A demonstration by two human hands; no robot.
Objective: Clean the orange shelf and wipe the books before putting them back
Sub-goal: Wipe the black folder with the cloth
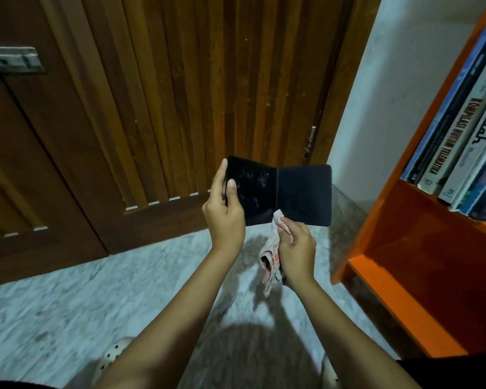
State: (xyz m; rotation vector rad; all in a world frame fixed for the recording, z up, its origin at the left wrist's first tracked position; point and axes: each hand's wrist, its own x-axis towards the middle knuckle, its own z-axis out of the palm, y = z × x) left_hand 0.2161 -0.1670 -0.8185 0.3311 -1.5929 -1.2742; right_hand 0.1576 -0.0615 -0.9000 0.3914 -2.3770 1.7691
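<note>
A black book (303,192) is held spread open in mid-air in front of me, its dark cover facing me with pale dust smears on the left half. My left hand (225,211) grips its left edge, thumb on the cover. My right hand (296,249) clutches a pale patterned cloth (270,256) and presses a corner of it against the bottom of the cover near the spine; the rest of the cloth hangs down. The orange shelf (382,265) stands at the right. Its upper level holds several upright books (466,130), and the lower compartment below them looks bare.
A brown slatted wooden door (180,94) fills the wall ahead, with a metal latch (11,58) at upper left. A white wall (376,94) meets the shelf. The floor (82,299) is grey marble-patterned tile, and a pale perforated clog (112,355) shows at the bottom edge.
</note>
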